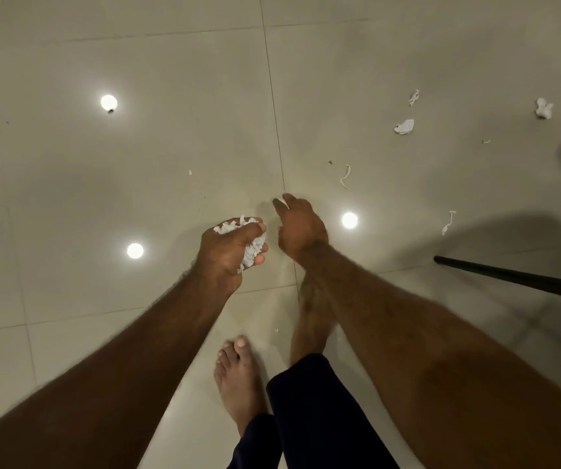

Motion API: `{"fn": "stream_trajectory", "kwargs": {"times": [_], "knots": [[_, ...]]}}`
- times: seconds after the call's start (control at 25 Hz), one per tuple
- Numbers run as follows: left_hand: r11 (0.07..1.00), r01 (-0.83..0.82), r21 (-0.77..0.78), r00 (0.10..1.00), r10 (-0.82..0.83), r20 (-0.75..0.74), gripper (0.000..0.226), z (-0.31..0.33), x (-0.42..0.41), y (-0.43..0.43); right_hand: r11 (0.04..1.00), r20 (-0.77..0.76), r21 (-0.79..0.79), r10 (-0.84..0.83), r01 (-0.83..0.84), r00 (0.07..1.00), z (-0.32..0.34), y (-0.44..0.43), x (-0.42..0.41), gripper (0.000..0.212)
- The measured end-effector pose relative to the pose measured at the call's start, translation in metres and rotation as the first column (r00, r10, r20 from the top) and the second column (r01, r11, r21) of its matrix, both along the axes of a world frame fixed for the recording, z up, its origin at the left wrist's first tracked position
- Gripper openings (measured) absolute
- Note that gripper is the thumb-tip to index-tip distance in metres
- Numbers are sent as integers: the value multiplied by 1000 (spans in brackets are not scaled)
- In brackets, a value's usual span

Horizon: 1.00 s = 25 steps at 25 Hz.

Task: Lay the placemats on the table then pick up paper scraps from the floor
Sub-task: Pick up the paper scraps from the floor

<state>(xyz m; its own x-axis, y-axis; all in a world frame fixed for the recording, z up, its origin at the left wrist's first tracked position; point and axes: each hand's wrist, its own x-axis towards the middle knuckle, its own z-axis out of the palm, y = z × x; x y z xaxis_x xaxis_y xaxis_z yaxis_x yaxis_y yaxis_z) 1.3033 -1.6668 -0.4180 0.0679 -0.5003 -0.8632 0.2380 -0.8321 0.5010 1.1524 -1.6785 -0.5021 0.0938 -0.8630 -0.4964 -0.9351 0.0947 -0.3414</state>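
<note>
The left hand (228, 248) is curling round a wad (250, 253) of white paper scraps, thumb pressing over the top, with torn ends sticking out above and below the fingers. Just right of the wad, the right hand (301, 231) is reaching down toward the floor (171, 147), its thumb and forefinger pinching a small white sliver (286, 204).

More paper is lying loose on the tiles. Right of the wad and a little beyond it, a thin strip (345, 176) is curling on the floor. Further right of the wad, a second strip (448, 223) is lying near a black bar (516, 277). Well beyond the wad to the right, a flat piece (404, 126), a twisted shred (414, 98) and a crumpled ball (543, 108) are lying apart from one another. Left of the wad and beyond it, a tiny fleck (190, 172) is sitting alone.

Nearer than the wad, two bare feet (238, 377) are standing on the tiles.
</note>
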Motion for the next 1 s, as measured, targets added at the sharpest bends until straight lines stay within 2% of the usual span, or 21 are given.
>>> {"fn": "stream_trajectory", "kwargs": {"times": [0.12,0.28,0.4,0.52,0.64,0.72,0.8,0.92,1.0], "knots": [[1000,10,12,1000,-10,24,6,-17,-2,-11,979,-116,21,201,-200,973,-19,-16,10,71],[1000,17,25,999,-18,48,5,-27,-8,-19,983,-147,0,184,-186,972,-28,-16,4,39],[999,15,39,999,-17,52,8,-26,-12,-25,978,-90,53,208,-204,974,-26,-23,-13,35],[999,7,50,999,-9,37,13,-24,-19,-29,994,-77,62,92,-87,993,-23,-35,-52,40],[998,21,60,999,-23,25,13,-19,-34,-37,992,-122,-35,-127,123,984,-23,-55,-108,41],[998,31,56,999,-33,23,11,-20,-45,-46,977,-152,-88,-204,192,967,-26,-69,-134,33],[998,48,46,999,-49,23,8,-23,-58,-58,976,-146,-85,-211,200,967,-30,-80,-143,31],[996,88,25,996,-88,15,6,-30,-77,-76,974,-111,-74,-220,213,969,-36,-83,-139,42],[994,110,6,994,-110,5,6,-35,-88,-87,983,-128,-101,-164,152,978,-38,-79,-135,42]]}}
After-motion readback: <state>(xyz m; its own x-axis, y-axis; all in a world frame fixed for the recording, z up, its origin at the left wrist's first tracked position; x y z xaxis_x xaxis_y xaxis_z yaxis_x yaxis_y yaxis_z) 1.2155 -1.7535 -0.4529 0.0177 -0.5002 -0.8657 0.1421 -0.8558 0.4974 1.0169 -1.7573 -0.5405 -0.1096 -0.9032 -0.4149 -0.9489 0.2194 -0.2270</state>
